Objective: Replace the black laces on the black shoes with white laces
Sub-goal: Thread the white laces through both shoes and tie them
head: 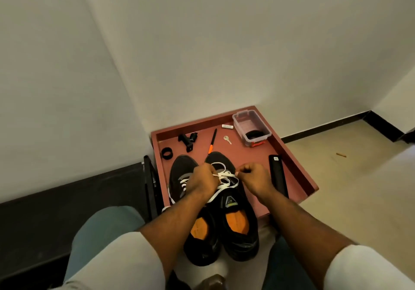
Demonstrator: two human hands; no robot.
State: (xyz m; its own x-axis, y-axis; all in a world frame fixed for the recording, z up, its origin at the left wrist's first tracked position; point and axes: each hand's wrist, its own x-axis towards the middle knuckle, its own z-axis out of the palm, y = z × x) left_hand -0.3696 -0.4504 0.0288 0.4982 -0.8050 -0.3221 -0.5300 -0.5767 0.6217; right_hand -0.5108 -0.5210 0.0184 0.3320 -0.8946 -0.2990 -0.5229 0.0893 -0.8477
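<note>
**Both hands working a white lace on the right-hand shoe of a black pair**

Two black shoes sit side by side at the lower centre of the frame, toes pointing up-frame, on a reddish-brown worktop (298,173) with a raised rim. The left shoe (179,177) already carries a white lace across its eyelets; its orange insole shows near the heel. The right shoe (238,218) has a white lace (224,185) running in loose loops and crossings over its tongue, with one strand trailing toward the lower left across the other shoe.

The left hand (203,181) lies over the gap between the two shoes, its grip curled around strands of the white lace. The right hand (252,176) is just right of the lacing, its grip pinching an end of the same lace between thumb and fingertips.

Up-frame of the shoes lie a black-and-orange pen (212,141), a small key (227,139), a black ring (167,154) and a black clamp-like fitting (187,140). A clear plastic box (251,127) holding a dark coil stands at the upper right corner of the worktop, a small white tube (227,126) beside it. A long black bar (278,175) lies along the right side, near the right hand.
</note>
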